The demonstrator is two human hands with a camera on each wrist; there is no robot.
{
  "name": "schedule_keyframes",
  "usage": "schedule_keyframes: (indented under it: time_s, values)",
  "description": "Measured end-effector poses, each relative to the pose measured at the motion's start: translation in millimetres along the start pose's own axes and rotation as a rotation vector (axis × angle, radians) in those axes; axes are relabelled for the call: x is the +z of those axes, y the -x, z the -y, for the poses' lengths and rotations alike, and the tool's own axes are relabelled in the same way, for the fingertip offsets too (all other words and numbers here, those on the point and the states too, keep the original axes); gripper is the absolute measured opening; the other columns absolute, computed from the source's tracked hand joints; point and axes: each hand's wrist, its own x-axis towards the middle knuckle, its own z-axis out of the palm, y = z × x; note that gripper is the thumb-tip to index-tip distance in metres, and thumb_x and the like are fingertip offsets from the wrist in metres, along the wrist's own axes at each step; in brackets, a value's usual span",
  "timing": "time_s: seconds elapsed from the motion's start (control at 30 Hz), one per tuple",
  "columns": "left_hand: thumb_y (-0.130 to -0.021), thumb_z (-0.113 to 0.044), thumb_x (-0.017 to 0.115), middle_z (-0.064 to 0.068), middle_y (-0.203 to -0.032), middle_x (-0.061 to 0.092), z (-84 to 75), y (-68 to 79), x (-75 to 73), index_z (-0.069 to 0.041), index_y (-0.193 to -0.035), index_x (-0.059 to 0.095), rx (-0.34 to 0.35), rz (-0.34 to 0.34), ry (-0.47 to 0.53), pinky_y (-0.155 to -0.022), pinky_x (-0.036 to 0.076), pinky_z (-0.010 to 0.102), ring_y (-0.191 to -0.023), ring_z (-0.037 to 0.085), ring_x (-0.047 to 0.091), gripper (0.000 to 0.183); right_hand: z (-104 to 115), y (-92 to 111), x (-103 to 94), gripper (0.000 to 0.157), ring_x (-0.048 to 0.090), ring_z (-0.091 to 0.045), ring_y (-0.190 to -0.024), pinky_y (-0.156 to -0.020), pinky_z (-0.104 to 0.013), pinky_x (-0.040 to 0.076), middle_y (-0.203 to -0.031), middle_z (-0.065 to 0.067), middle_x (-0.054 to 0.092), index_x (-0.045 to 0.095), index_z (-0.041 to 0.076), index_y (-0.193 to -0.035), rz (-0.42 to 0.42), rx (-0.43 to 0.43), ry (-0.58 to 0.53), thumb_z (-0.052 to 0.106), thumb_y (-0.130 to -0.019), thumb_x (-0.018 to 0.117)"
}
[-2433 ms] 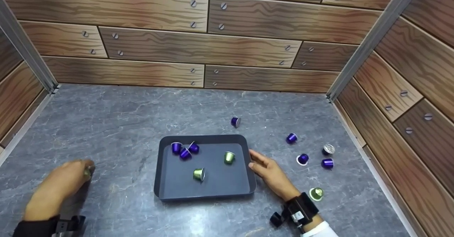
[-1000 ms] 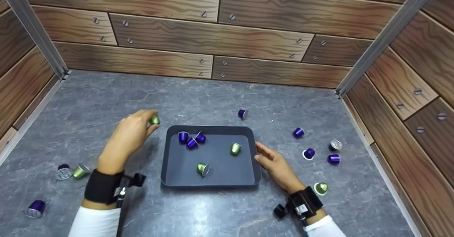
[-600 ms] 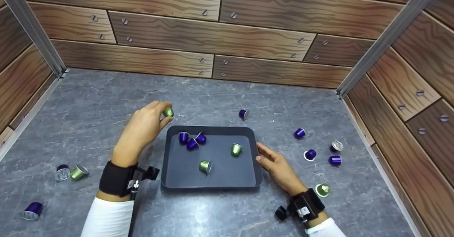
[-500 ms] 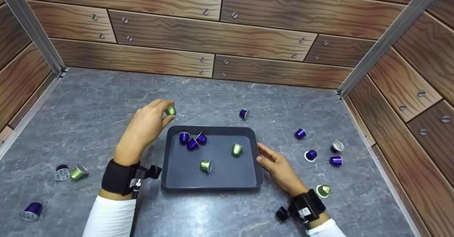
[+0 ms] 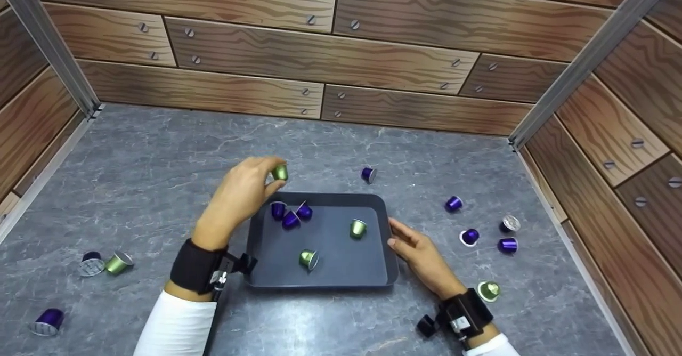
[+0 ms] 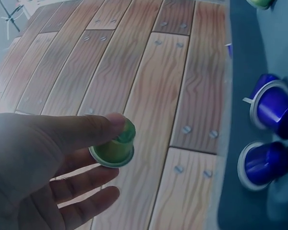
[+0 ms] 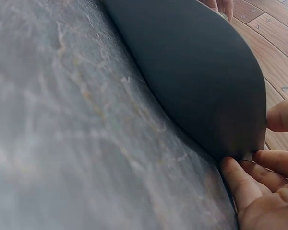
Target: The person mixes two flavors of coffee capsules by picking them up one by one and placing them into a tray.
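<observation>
My left hand [image 5: 240,191] pinches a green coffee capsule [image 5: 280,172] between thumb and fingers, at the back left corner of the dark grey tray [image 5: 346,270]. In the left wrist view the same capsule [image 6: 114,149] has its rim downward, the thumb lying against it. My right hand [image 5: 421,255] holds the tray's right edge; the right wrist view has its thumb at the rim and fingertips low on the outer wall [image 7: 197,81]. Inside the tray are three purple capsules [image 5: 291,219] at the back left and two green ones, one front centre [image 5: 308,259], one right [image 5: 358,228].
On the grey marbled table, a purple capsule [image 5: 368,174] lies behind the tray. To the right are several purple capsules [image 5: 508,245] and a green one [image 5: 488,290]. At the left are a green capsule [image 5: 119,263] and two purple ones [image 5: 49,322]. Wood-patterned walls [image 5: 240,73] enclose the table.
My left hand has carried the green capsule from the far left of the table rightward to the tray's back left corner. My right hand stays at the tray's right edge.
</observation>
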Motion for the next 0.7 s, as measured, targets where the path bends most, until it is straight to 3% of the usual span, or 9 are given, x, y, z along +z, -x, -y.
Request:
schedule_keyframes:
  time_s: [0.37, 0.7]
  values:
    - [-0.077, -0.02, 0.069, 0.004, -0.098, 0.062, -13.0, -4.6, 22.2, -0.008, -0.107, 0.059, 0.013, 0.02, 0.117, -0.073, 0.051, 0.033, -0.085, 0.021, 0.06, 0.034, 0, 0, -0.5, 0.059, 0.034, -0.035, -0.123, -0.097, -0.034, 0.036, -0.138, -0.025, 0.03, 0.026, -0.006, -0.136, -0.046, 0.039, 0.011, 0.012, -0.088, 0.055]
    - [-0.08, -0.026, 0.067, 0.0, -0.098, 0.064, -18.4, -4.1, 40.3, -0.014, -0.106, 0.059, 0.005, 0.096, 0.111, -0.074, 0.051, 0.033, -0.087, 0.02, 0.061, 0.031, -3, -1, -0.6, 0.06, 0.031, -0.036, -0.124, -0.097, -0.032, 0.035, -0.138, -0.026, 0.027, 0.023, -0.007, -0.136, -0.027, 0.029, 0.012, 0.012, -0.088, 0.054]
